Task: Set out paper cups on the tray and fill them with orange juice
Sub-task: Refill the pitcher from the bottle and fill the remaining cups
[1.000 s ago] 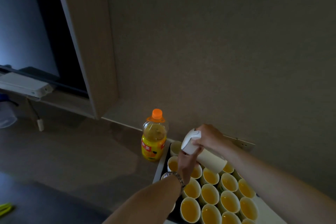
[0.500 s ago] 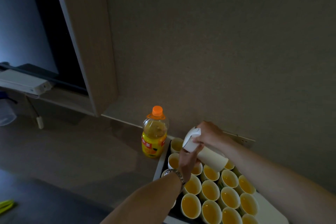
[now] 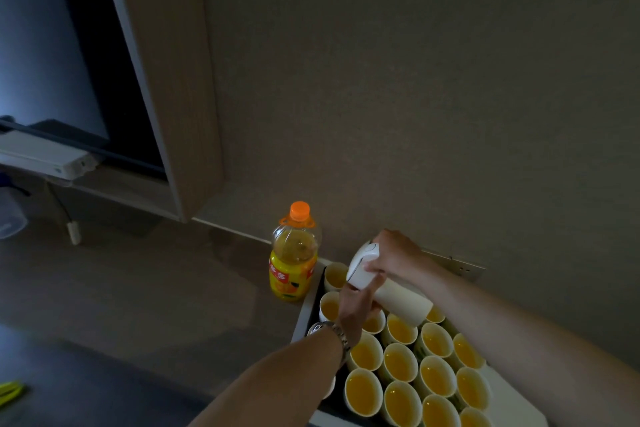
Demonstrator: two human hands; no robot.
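A dark tray point(image 3: 305, 312) at the lower right holds several white paper cups point(image 3: 400, 362) filled with orange juice. Over its far rows a white lidded jug point(image 3: 403, 300) lies tilted, its spout end pointing left and down toward the cup at the far left corner point(image 3: 334, 277). My right hand point(image 3: 394, 253) grips the jug's lid end from above. My left hand point(image 3: 356, 307), with a metal watch on its wrist, holds the jug from below near the neck; its fingertips are hidden. An orange juice bottle point(image 3: 292, 263) with an orange cap stands upright just left of the tray.
The tray sits on a grey counter against a wall with a socket plate point(image 3: 465, 269). A wooden panel point(image 3: 166, 80) and a dark window recess lie to the left, with a white box point(image 3: 45, 158) on the sill. Something yellow-green point(image 3: 8, 392) lies at the left edge.
Both hands and the jug keep almost the same hold and place over the far cups. The view has shifted slightly, so the bottle and tray sit a little higher in the frame.
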